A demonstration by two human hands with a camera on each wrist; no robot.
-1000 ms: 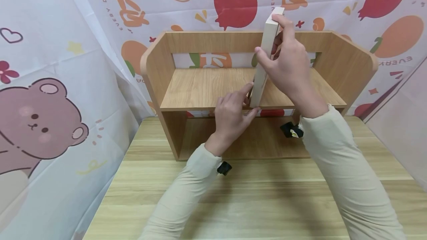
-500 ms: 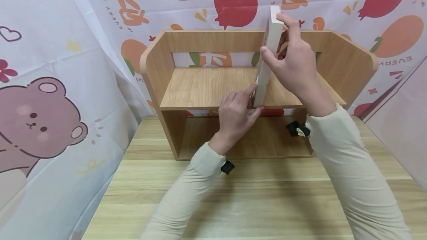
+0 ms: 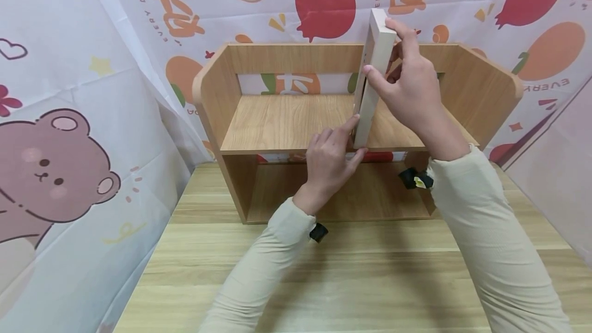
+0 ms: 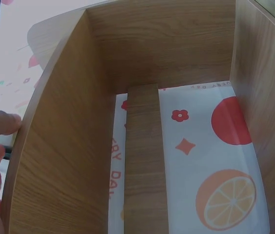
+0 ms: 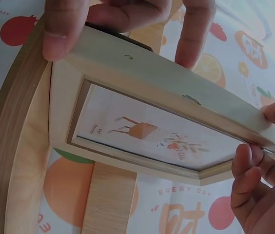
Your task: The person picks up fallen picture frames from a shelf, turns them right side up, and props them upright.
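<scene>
A pale wooden picture frame (image 3: 376, 73) stands on edge at the front of the bookshelf's upper board (image 3: 282, 122), its narrow side towards me. My right hand (image 3: 411, 89) grips its upper part, thumb on the front edge and index finger near the top corner. Low down, my left hand (image 3: 327, 161) holds the frame, index finger along its left side and thumb right at the board's edge. The right wrist view shows the frame's print (image 5: 152, 131) of an orange shape with leaves. In the left wrist view, the left thumb (image 4: 6, 123) lies against the board's edge.
The two-tier wooden bookshelf has side panels (image 3: 490, 76) to the left and right and a lower compartment (image 3: 277, 189). It stands on a wood-grain table (image 3: 361, 281). Fruit-printed cloth (image 3: 273, 19) hangs behind, and a bear-printed cloth (image 3: 152, 91) hangs on the left.
The frame has shifted slightly right and turned, so more of its left face shows. Both hands have moved right with it, still holding it.
</scene>
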